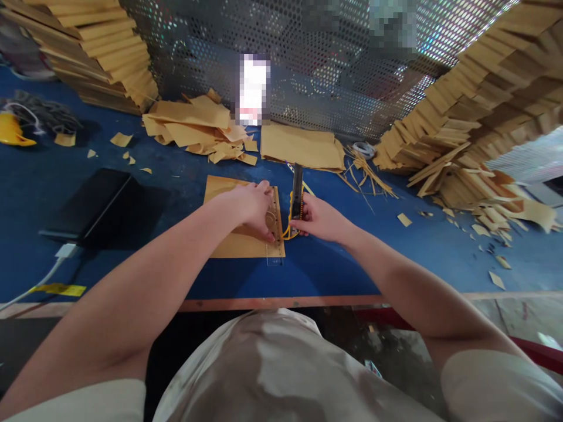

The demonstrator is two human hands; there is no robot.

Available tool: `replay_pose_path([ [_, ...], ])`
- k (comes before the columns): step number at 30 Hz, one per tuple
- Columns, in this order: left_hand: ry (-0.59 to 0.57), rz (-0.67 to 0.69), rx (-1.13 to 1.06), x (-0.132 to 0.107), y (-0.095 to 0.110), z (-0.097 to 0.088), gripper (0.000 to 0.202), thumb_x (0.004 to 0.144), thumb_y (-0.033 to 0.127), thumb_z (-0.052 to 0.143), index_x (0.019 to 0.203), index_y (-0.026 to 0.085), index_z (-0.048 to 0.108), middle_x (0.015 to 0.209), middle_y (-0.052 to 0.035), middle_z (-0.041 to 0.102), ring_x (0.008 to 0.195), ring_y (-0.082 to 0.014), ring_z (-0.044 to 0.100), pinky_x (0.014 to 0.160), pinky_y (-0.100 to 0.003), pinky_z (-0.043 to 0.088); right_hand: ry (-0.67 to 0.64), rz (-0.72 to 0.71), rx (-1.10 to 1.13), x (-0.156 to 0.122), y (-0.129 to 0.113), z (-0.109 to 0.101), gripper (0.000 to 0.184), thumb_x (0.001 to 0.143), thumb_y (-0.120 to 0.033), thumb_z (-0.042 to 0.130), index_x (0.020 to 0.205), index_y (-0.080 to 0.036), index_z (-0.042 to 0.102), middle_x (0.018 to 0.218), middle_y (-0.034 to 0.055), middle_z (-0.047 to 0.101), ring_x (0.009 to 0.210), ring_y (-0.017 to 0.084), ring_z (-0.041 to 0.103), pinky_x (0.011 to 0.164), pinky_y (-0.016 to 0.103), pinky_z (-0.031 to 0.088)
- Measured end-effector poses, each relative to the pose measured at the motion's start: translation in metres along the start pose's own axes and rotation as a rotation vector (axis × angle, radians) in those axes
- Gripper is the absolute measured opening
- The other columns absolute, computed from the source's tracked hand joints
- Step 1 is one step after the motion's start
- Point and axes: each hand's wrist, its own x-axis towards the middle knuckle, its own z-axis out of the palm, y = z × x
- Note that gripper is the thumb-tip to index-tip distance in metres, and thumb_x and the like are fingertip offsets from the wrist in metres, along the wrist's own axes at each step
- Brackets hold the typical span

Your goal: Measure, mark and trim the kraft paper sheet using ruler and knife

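Observation:
My left hand (253, 208) presses down with thumb and fingers spread along a clear plastic ruler (275, 253). Under the ruler lies a sheet of brown kraft paper (240, 243), its right edge just beyond the ruler. My right hand (319, 217) is closed around a black-and-yellow utility knife (298, 187), just right of the paper. The knife's long black body points away from me. I cannot make out its blade, and a thin yellow loop shows at its near end.
A black box-shaped device (94, 205) with a white cable (44, 281) sits left. Behind are brown paper scraps (193, 126) and a flat stack of paper (301, 146). Folded paper piles (101, 53) rise at both sides, before a perforated metal panel (303, 88). Offcuts litter the blue tabletop (176, 275).

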Motion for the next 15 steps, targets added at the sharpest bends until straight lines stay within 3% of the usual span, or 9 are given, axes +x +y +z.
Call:
replay_pose_path([
  [3,0.003,0.005,-0.003,-0.002,0.001,-0.002,0.132,0.05,0.075,0.079,0.161,0.02,0.033,0.161,-0.0179,0.036,0.135,-0.0403,0.048,0.109,-0.048,0.046,-0.036,0.001,-0.007,-0.011,-0.001,0.005,0.043,0.079,-0.029,0.075,0.112,-0.024,0.048,0.071,-0.0054,0.066,0.053,0.015,0.064,0.048,0.029,0.054],
  [11,-0.053,-0.014,-0.027,-0.001,0.003,-0.006,0.135,0.052,0.067,0.083,0.164,0.021,0.024,0.167,-0.0171,0.027,0.143,-0.043,0.04,0.115,-0.05,0.041,-0.113,-0.004,-0.028,-0.042,-0.002,0.022,0.039,0.081,-0.032,0.073,0.113,-0.025,0.052,0.083,-0.0018,0.07,0.066,0.018,0.068,0.058,0.032,0.057],
  [15,-0.07,-0.035,-0.02,-0.001,0.0,-0.006,0.139,0.051,0.073,0.083,0.165,0.023,0.021,0.17,-0.0161,0.022,0.145,-0.0438,0.038,0.116,-0.05,0.041,0.039,-0.017,-0.021,-0.045,0.005,0.012,0.044,0.078,-0.033,0.07,0.116,-0.025,0.052,0.092,0.0004,0.068,0.077,0.02,0.067,0.065,0.034,0.055],
])
